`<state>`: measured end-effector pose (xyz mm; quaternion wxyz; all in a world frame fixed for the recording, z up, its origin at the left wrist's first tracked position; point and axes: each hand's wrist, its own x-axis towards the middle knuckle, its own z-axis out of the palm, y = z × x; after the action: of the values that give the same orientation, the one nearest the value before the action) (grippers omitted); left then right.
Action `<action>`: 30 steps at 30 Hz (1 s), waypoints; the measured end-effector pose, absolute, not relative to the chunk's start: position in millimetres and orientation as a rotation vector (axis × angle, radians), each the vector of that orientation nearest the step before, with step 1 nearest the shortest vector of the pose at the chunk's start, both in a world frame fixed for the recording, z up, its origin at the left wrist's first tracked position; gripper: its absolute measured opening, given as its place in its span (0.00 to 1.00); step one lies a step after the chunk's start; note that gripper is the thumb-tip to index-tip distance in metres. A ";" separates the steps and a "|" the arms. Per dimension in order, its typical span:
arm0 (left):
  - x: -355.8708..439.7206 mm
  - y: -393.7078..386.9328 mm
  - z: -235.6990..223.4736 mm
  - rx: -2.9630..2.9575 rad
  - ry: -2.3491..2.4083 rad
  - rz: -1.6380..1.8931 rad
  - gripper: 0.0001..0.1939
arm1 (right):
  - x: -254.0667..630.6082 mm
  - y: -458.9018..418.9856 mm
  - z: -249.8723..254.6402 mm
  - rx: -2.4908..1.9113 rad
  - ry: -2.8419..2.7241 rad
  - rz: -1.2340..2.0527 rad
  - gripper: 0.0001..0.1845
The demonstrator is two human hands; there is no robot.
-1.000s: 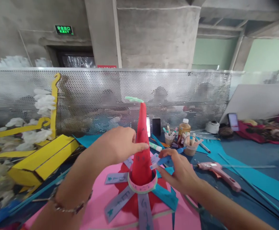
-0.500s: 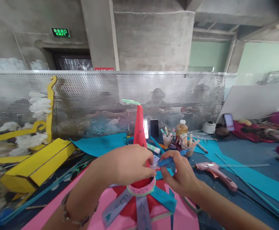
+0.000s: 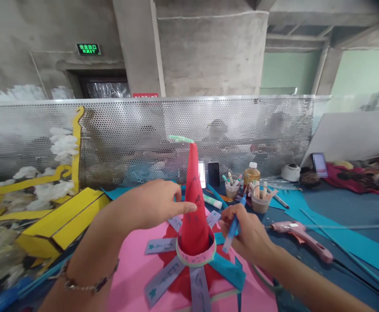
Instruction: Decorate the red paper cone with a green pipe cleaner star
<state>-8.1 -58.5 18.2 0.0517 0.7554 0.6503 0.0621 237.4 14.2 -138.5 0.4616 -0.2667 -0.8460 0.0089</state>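
A tall red paper cone (image 3: 194,203) with a green strip at its tip stands on a pink sheet (image 3: 134,273), ringed at its base by a pink-green band and lilac and blue paper strips (image 3: 163,277). My left hand (image 3: 150,203) reaches in from the left, its fingertips pinched against the cone's middle. My right hand (image 3: 246,236) is just right of the cone's base, fingers closed round a blue marker (image 3: 233,227) that points down toward the base.
A pink glue gun (image 3: 302,234) lies to the right on blue paper. Cups of markers (image 3: 259,199), a glue bottle (image 3: 251,173), a glue stick (image 3: 213,201) and a phone (image 3: 213,173) stand behind the cone. Yellow cardboard shapes (image 3: 59,221) sit left. A perforated metal screen (image 3: 176,130) runs across the back.
My left hand has risen from the cone's base to its middle. My right hand has turned the blue marker from level to pointing downward.
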 end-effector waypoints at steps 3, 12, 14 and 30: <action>-13.0 -49.0 12.0 2.287 2.062 0.234 0.31 | 236.7 12.1 -136.6 -0.611 -2.107 0.009 0.09; -0.3 -39.4 3.5 2.329 1.875 0.439 0.27 | 238.9 11.3 -131.8 -0.543 -2.195 -0.039 0.08; 2.0 -39.1 4.3 2.316 1.884 0.447 0.25 | 240.7 12.4 -131.0 -0.476 -2.194 -0.021 0.11; 3.5 -30.0 -0.5 2.273 1.790 0.521 0.19 | 225.9 4.9 -141.6 -0.216 -2.242 0.209 0.18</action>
<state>3.5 -30.0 -0.5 0.1005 0.7693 0.6059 0.1763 225.9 4.9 -141.6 0.4256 -0.0866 -0.8969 0.0838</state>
